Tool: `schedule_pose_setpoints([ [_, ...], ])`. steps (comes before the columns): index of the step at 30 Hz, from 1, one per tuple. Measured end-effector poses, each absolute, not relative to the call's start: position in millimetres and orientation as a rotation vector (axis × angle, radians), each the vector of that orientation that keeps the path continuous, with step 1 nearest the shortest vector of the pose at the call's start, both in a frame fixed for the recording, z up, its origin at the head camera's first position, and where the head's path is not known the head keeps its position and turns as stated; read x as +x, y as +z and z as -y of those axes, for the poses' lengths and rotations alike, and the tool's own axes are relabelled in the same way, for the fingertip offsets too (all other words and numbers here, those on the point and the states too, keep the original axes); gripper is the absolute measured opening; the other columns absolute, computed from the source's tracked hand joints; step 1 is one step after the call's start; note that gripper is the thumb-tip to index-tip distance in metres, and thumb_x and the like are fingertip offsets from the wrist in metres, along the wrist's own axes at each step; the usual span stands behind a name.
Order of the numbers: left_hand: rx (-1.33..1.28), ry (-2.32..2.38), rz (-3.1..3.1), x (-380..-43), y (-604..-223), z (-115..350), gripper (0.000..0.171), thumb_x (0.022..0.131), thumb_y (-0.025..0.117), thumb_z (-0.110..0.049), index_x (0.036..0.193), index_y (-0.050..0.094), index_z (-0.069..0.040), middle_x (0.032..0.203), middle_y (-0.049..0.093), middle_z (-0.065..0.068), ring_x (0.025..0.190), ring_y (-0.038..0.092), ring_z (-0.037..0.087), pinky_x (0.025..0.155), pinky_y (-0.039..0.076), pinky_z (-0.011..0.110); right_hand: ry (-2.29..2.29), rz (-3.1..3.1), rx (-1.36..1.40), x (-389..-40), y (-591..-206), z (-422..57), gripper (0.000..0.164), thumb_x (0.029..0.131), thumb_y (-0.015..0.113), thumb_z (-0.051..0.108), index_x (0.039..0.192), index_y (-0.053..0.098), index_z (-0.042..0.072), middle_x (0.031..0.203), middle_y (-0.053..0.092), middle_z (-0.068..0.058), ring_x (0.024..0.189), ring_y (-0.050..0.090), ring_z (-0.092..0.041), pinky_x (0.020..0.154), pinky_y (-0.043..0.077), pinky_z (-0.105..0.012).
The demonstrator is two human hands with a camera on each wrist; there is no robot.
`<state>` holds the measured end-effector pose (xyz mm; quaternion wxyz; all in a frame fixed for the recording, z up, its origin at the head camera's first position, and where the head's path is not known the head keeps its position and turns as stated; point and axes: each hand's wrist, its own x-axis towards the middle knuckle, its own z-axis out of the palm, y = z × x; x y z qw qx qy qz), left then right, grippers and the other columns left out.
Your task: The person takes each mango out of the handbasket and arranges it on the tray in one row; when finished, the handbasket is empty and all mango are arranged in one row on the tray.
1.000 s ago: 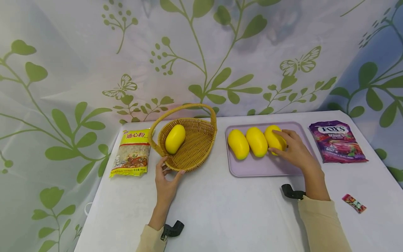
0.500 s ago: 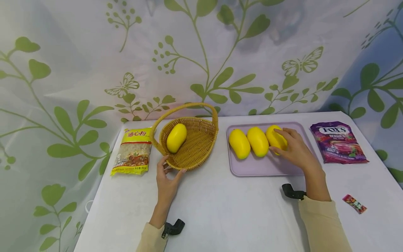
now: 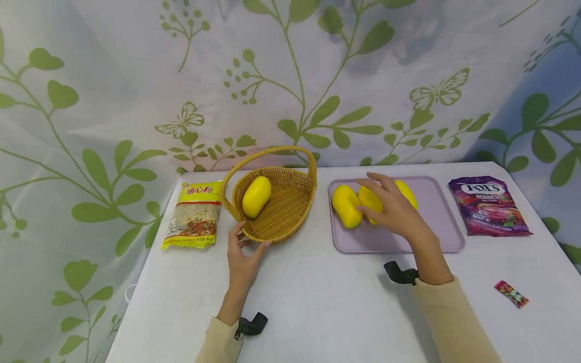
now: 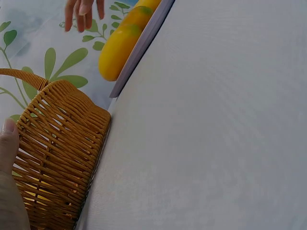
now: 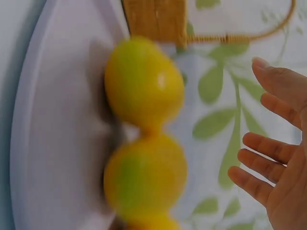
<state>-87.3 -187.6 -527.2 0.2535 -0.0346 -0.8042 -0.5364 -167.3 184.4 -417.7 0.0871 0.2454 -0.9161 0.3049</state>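
My left hand (image 3: 242, 262) holds the near side of a wicker basket (image 3: 288, 204), its thumb (image 4: 7, 143) against the woven wall in the left wrist view. One yellow mango (image 3: 257, 196) lies inside the basket. My right hand (image 3: 398, 213) hovers over the lilac tray (image 3: 433, 222) with fingers spread and nothing in them. Three mangoes lie in a row on the tray: the left mango (image 3: 347, 207), the middle mango (image 3: 369, 201), partly behind my fingers, and the right mango (image 3: 407, 192), partly hidden. In the right wrist view, the hand stands apart from the mangoes.
A yellow bag of pasta (image 3: 192, 217) lies left of the basket. To the tray's right is a purple FOX'S candy bag (image 3: 489, 206), with a small wrapped candy (image 3: 511, 294) nearer the front. A leaf-patterned cloth (image 3: 272, 75) hangs behind the white table (image 3: 317, 302).
My right hand has left the right mango, where its fingers were placed around it, and moved left over the middle one. The left hand stays at the basket.
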Motion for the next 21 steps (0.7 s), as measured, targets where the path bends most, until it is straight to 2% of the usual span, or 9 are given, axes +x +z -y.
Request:
schedule_pose_setpoints([
  [3,-0.090,-1.454,2.187,-86,-521,185,0.079,0.078,0.083,-0.012,0.143,0.040,-0.004,0.140,0.048,0.019,0.114,0.055,0.038,0.083,0.051,0.042,0.925,2.716,0.839,-168,-418,-162,0.063,0.085,0.078,0.025,0.141,0.051,0.020,0.149,0.040,-0.016,0.133,0.041,-0.038,0.100,0.045,-0.058],
  [5,-0.079,-1.446,2.193,-85,-520,184,0.079,0.077,0.083,-0.010,0.143,0.040,-0.004,0.140,0.048,0.019,0.113,0.054,0.038,0.083,0.051,0.041,0.940,2.702,0.914,-168,-421,-147,0.062,0.086,0.077,0.028,0.142,0.051,0.022,0.148,0.041,-0.013,0.134,0.042,-0.035,0.101,0.047,-0.054],
  [8,-0.068,-1.466,2.177,-81,-508,179,0.077,0.077,0.082,-0.006,0.141,0.040,0.002,0.138,0.047,0.025,0.112,0.054,0.043,0.083,0.049,0.048,0.969,2.684,1.023,-171,-428,-125,0.060,0.088,0.075,0.028,0.142,0.050,0.022,0.148,0.042,-0.013,0.131,0.045,-0.035,0.096,0.051,-0.049],
  [10,-0.066,-1.465,2.173,-78,-502,177,0.076,0.077,0.081,-0.004,0.140,0.040,0.006,0.138,0.047,0.027,0.111,0.053,0.046,0.083,0.049,0.050,0.976,2.678,1.089,-172,-432,-112,0.059,0.089,0.073,0.027,0.143,0.049,0.020,0.147,0.042,-0.016,0.131,0.046,-0.036,0.095,0.051,-0.049],
  [12,-0.077,-1.469,2.164,-75,-491,175,0.074,0.077,0.081,-0.002,0.138,0.040,0.011,0.136,0.046,0.031,0.110,0.053,0.050,0.081,0.047,0.057,0.985,2.674,1.138,-175,-436,-100,0.059,0.090,0.072,0.026,0.143,0.049,0.018,0.146,0.042,-0.018,0.130,0.047,-0.037,0.093,0.052,-0.048],
  [21,-0.112,-1.450,2.184,-75,-489,174,0.074,0.077,0.080,-0.001,0.137,0.040,0.012,0.136,0.046,0.032,0.111,0.053,0.049,0.081,0.048,0.055,0.972,2.673,1.225,-186,-441,-62,0.060,0.090,0.071,0.034,0.143,0.049,0.017,0.148,0.041,-0.019,0.133,0.046,-0.035,0.099,0.050,-0.048],
])
